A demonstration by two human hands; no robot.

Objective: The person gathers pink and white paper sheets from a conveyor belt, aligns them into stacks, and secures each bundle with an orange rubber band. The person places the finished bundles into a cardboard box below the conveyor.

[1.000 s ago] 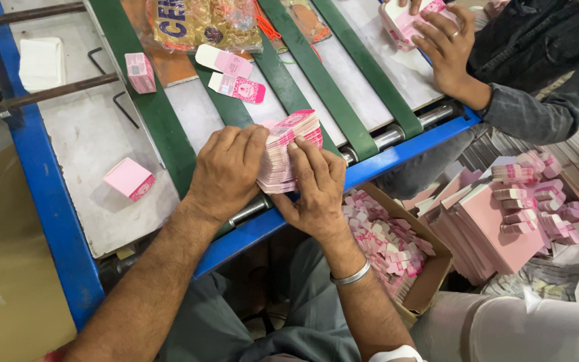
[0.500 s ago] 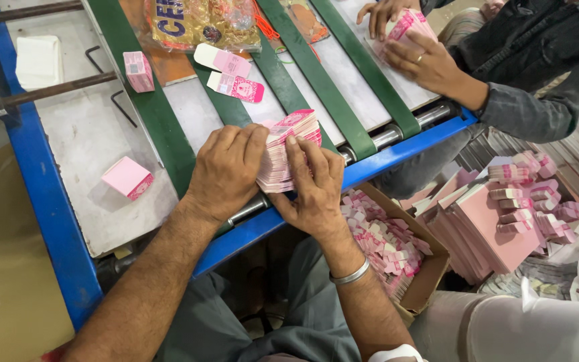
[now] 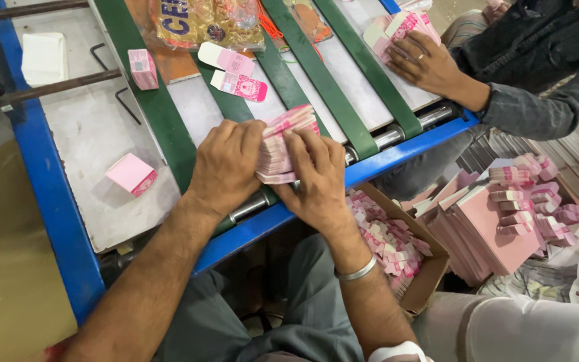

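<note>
Pink fanned carton stack [image 3: 286, 142]

A blue-framed conveyor table [image 3: 48, 201] with green belts [image 3: 162, 127] carries flat pink cartons [image 3: 239, 86] and small pink boxes [image 3: 131, 173].

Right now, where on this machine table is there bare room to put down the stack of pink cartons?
Bare metal lies between the blue frame and the leftmost green belt, around the small pink box. Crowded: belt area with flat cartons and the co-worker's hand.
</note>
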